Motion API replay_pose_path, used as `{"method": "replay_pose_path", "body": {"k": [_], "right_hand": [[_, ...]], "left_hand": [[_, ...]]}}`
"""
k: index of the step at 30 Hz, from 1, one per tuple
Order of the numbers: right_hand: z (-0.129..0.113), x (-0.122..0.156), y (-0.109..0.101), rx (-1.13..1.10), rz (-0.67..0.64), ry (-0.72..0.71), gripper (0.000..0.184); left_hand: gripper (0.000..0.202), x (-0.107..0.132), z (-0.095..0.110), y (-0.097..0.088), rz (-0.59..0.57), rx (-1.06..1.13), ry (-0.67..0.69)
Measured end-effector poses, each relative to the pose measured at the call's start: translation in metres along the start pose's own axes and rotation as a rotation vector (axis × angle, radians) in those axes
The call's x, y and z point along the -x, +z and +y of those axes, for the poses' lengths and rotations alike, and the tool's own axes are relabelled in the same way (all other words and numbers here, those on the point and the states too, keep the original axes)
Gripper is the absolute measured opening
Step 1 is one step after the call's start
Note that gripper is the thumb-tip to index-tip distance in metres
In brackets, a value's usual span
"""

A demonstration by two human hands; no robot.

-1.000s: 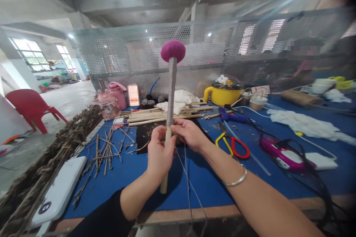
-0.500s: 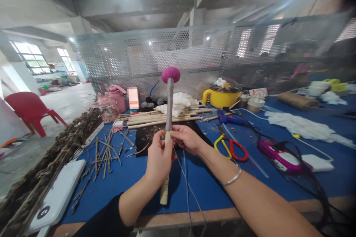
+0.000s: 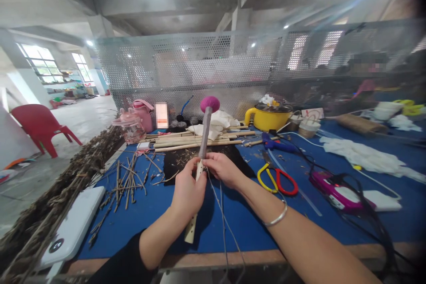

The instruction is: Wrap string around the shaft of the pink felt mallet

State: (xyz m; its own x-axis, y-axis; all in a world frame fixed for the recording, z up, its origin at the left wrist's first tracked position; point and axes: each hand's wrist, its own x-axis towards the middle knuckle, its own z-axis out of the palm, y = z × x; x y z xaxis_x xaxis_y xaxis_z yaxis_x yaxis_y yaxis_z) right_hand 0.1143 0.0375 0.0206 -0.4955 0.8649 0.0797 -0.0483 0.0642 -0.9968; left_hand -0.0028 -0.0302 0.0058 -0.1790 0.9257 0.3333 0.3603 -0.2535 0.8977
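Observation:
My left hand (image 3: 189, 188) is closed round a wooden stick (image 3: 190, 230) with small holes in its bare lower part. Grey yarn wraps the stick's upper shaft (image 3: 205, 135), and a magenta ball-shaped head (image 3: 210, 104) tops it. With fingers pinched at the lower end of the wrapping, my right hand (image 3: 221, 168) touches the stick just above my left thumb. From there, loose grey yarn (image 3: 222, 217) hangs over the table's front edge. The exact grip of the right fingertips is partly hidden.
Red-and-yellow-handled scissors (image 3: 278, 179), a blue glue gun (image 3: 278, 143) and a magenta device (image 3: 336, 191) with cables lie to the right. Dry twigs (image 3: 129, 182) and a white power bank (image 3: 75, 226) lie left. Wooden sticks (image 3: 199, 144) and a yellow pot (image 3: 271, 117) are behind.
The stick's magenta head has dropped and moved slightly right, while its lower end has swung left, so it leans more. Both hands keep their places on it. The view has shifted slightly.

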Motion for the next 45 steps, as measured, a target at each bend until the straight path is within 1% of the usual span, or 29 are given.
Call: {"method": "replay_pose_path", "body": {"k": [2,4,9,13,14,16,19,21,23,25,27,30,32,33,34,35,37,39,40,41,42,45], "right_hand": [[0.004,-0.002,0.0,-0.019,0.027,-0.016,0.02],[0.007,-0.003,0.0,-0.061,0.015,-0.028,0.022],[0.005,-0.002,-0.003,-0.23,-0.143,-0.01,0.027],[0.001,-0.001,-0.004,-0.304,-0.115,0.027,0.028],[0.001,-0.001,-0.004,-0.304,-0.099,0.025,0.027],[0.002,-0.003,-0.004,-0.28,-0.069,0.017,0.026],[0.006,-0.006,-0.004,-0.206,-0.039,-0.002,0.025],[0.009,-0.007,-0.006,-0.179,-0.04,-0.033,0.026],[0.009,-0.007,-0.008,-0.175,-0.078,-0.03,0.026],[0.008,-0.006,-0.011,-0.186,-0.149,0.006,0.027],[0.006,-0.005,-0.014,-0.212,-0.213,0.038,0.028],[0.005,-0.004,-0.016,-0.287,-0.233,0.038,0.03],[0.004,-0.003,-0.015,-0.306,-0.202,0.026,0.028],[0.004,-0.003,-0.014,-0.298,-0.177,0.023,0.027],[0.004,-0.003,-0.013,-0.281,-0.149,0.022,0.025],[0.004,-0.003,-0.012,-0.258,-0.119,0.023,0.024],[0.004,-0.004,-0.009,-0.215,-0.069,0.013,0.023],[0.005,-0.005,-0.008,-0.184,-0.056,-0.024,0.025],[0.006,-0.005,-0.008,-0.17,-0.06,-0.038,0.026],[0.006,-0.006,-0.009,-0.161,-0.069,-0.043,0.027],[0.006,-0.006,-0.01,-0.158,-0.083,-0.036,0.027],[0.005,-0.006,-0.016,-0.194,-0.135,0.009,0.032]], "left_hand": [[0.032,0.001,0.001,0.001,0.005,0.021,-0.022],[0.029,0.001,0.004,0.002,0.006,0.09,-0.062],[0.033,0.002,0.012,0.007,-0.041,0.318,-0.162],[0.034,0.001,0.012,0.009,-0.111,0.454,-0.198],[0.033,0.001,0.01,0.01,-0.126,0.453,-0.212],[0.032,0.0,0.005,0.009,-0.137,0.384,-0.223],[0.03,-0.002,-0.003,0.008,-0.084,0.222,-0.136],[0.029,-0.003,-0.006,0.008,-0.048,0.188,-0.1],[0.028,-0.004,-0.006,0.009,-0.055,0.241,-0.135],[0.027,-0.005,-0.003,0.011,-0.079,0.352,-0.178],[0.028,-0.005,0.001,0.012,-0.103,0.464,-0.18],[0.03,-0.004,0.006,0.012,-0.165,0.55,-0.189],[0.034,-0.004,0.005,0.01,-0.218,0.517,-0.231],[0.036,-0.003,0.004,0.01,-0.226,0.462,-0.247],[0.038,-0.003,0.003,0.009,-0.208,0.381,-0.243],[0.039,-0.003,0.001,0.008,-0.161,0.285,-0.214],[0.038,-0.004,-0.003,0.007,-0.034,0.1,-0.101],[0.034,-0.005,-0.004,0.006,0.057,-0.007,-0.017],[0.03,-0.005,-0.004,0.006,0.071,-0.021,-0.016],[0.027,-0.006,-0.002,0.006,0.063,-0.008,-0.043],[0.025,-0.006,0.0,0.006,0.045,0.03,-0.089],[0.029,-0.005,0.009,0.007,-0.041,0.223,-0.241]]}}
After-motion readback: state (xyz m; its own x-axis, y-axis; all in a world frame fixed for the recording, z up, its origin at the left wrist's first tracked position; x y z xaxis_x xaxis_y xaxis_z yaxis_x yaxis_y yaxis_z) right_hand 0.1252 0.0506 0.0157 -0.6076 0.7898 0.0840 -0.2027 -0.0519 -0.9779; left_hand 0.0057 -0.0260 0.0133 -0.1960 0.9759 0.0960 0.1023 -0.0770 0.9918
